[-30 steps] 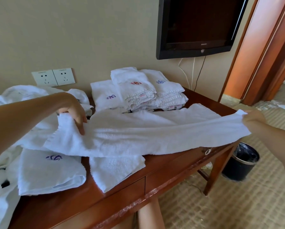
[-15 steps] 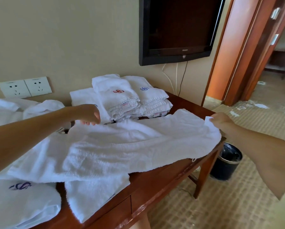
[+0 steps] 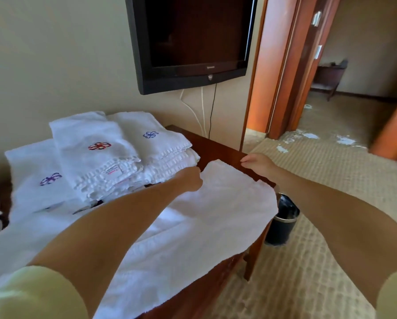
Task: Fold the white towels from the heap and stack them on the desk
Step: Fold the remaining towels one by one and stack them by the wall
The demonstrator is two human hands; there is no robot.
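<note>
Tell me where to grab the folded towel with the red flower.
The red-flower towel: probably its near ribbed edge, approached from the front of the desk; it lies topmost, that edge is exposed, and other folded towels flank its sides.

Spread towel [image 3: 204, 217]: white terry cloth, matt, nubby pile. Folded towels [image 3: 124, 171]: same terry, ribbed woven border bands. Emblems [image 3: 99, 146]: embroidered thread in red, blue, purple. Desk [image 3: 218, 148]: reddish-brown wood, varnished, glossy. Television [image 3: 193, 75]: black plastic bezel, semi-gloss; dark reflective screen. Wall [image 3: 54, 54]: cream, matt, smooth. Door frame [image 3: 282, 65]: orange-brown wood, smooth, soft sheen. Carpet [image 3: 308, 249]: beige, woven grid texture, rough. Bin [image 3: 281, 231]: dark glossy shell. Sleeve [image 3: 31, 293]: pale yellow cloth, matt.
</note>
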